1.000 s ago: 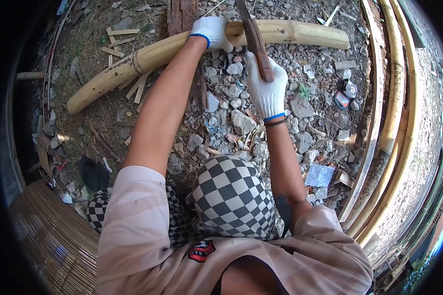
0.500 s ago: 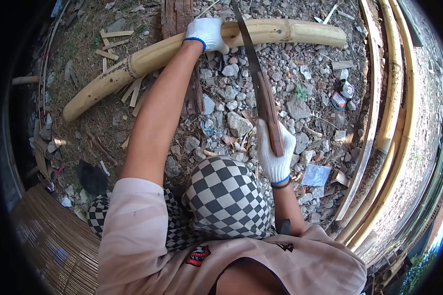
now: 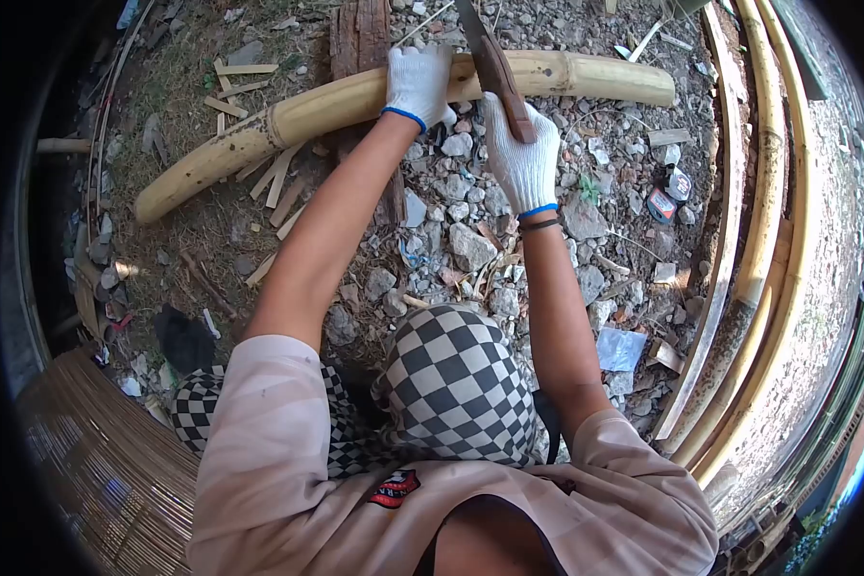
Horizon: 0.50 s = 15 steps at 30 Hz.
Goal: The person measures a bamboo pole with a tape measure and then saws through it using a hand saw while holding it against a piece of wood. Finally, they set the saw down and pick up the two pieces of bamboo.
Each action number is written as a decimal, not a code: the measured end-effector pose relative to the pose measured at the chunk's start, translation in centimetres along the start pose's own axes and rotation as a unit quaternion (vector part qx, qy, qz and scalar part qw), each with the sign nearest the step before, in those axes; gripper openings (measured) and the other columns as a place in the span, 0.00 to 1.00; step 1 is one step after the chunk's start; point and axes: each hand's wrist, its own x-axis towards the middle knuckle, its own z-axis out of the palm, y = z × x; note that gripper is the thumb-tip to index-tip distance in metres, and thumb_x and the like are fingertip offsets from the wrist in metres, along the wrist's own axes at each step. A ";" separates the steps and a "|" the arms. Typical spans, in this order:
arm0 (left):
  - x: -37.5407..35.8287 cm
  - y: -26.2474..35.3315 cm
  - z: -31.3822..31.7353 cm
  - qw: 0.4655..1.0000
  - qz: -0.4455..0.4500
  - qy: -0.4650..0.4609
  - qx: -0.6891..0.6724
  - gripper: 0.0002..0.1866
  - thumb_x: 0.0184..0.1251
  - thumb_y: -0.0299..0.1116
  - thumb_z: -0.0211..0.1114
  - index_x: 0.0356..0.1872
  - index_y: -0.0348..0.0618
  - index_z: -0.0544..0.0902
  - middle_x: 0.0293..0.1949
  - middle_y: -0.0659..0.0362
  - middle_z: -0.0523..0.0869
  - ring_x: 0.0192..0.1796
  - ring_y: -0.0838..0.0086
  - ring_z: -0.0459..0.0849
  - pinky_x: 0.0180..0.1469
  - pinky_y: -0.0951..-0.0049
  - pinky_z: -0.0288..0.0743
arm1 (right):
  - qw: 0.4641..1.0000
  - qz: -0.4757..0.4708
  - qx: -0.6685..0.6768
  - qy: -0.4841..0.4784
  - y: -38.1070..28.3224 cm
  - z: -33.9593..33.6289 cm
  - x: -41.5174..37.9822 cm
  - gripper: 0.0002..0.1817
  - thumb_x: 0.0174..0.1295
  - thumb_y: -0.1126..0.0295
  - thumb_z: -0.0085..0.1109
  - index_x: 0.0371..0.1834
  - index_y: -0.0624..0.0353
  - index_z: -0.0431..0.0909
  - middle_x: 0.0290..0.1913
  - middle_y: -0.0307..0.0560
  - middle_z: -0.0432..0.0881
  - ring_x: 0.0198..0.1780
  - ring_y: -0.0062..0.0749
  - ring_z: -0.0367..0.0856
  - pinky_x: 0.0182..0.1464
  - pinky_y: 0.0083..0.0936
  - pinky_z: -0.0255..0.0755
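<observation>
A thick yellow bamboo pole (image 3: pixel 336 100) lies across a weathered wooden beam (image 3: pixel 359 38) on the ground. My left hand (image 3: pixel 420 84), in a white knitted glove with a blue cuff, is wrapped over the pole just left of the saw. In my right hand (image 3: pixel 526 154), gloved the same way, is the brown wooden handle of a handsaw (image 3: pixel 502 82). Its dark blade crosses the pole and runs out past the top edge of the view. The blade's far end is out of sight.
Rubble and stones (image 3: pixel 470 245) cover the ground. A tape measure (image 3: pixel 669 195) lies at right, near long bamboo poles (image 3: pixel 763 192). Thin bamboo offcuts (image 3: pixel 276 178) sit below the pole's left half. A clear plastic piece (image 3: pixel 621 348) rests on the stones.
My right hand has pushed the saw forward, away from my body, so the handle is now close to the pole. My left hand keeps its hold on the pole.
</observation>
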 end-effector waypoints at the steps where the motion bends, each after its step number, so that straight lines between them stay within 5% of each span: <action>1: -0.1 0.3 0.1 1.000 -0.018 0.010 -0.011 0.42 0.33 0.58 0.90 0.53 0.48 0.88 0.47 0.50 0.93 0.53 0.54 0.93 0.57 0.50 0.82 | 1.000 0.000 -0.006 0.002 -0.3 0.1 0.5 0.20 0.79 0.54 0.65 0.42 0.64 0.90 0.28 0.56 0.89 0.32 0.50 0.90 0.39 0.37 0.80; 5: 1.2 -0.3 1.5 0.996 -0.052 -0.021 -0.070 0.33 0.39 0.52 0.90 0.49 0.52 0.90 0.44 0.52 0.94 0.50 0.54 0.94 0.54 0.51 0.83 | 0.998 -0.043 -0.029 0.023 -1.0 0.7 2.1 0.24 0.79 0.47 0.63 0.47 0.62 0.87 0.29 0.58 0.88 0.35 0.61 0.90 0.38 0.39 0.81; 10: 2.1 -0.7 -0.7 0.990 -0.053 -0.076 -0.106 0.30 0.42 0.44 0.89 0.50 0.50 0.91 0.45 0.51 0.95 0.52 0.56 0.95 0.54 0.51 0.88 | 0.995 0.041 0.086 0.036 -1.2 0.9 1.3 0.23 0.80 0.53 0.65 0.40 0.65 0.78 0.27 0.57 0.86 0.28 0.50 0.88 0.33 0.36 0.79; 11: 2.1 -0.6 -0.9 0.988 -0.057 -0.094 -0.107 0.30 0.42 0.43 0.88 0.51 0.50 0.91 0.46 0.51 0.95 0.52 0.56 0.95 0.55 0.51 0.88 | 0.996 0.032 0.080 0.032 1.0 1.3 1.1 0.20 0.79 0.55 0.67 0.42 0.64 0.79 0.26 0.53 0.85 0.26 0.40 0.87 0.32 0.34 0.79; 15: 2.0 -0.5 -0.9 0.985 -0.011 -0.130 -0.111 0.32 0.44 0.45 0.84 0.53 0.47 0.88 0.47 0.46 0.94 0.52 0.51 0.94 0.55 0.50 0.88 | 0.995 -0.055 -0.048 0.062 1.4 1.3 -1.9 0.17 0.79 0.57 0.67 0.45 0.63 0.82 0.28 0.52 0.86 0.28 0.40 0.88 0.34 0.34 0.80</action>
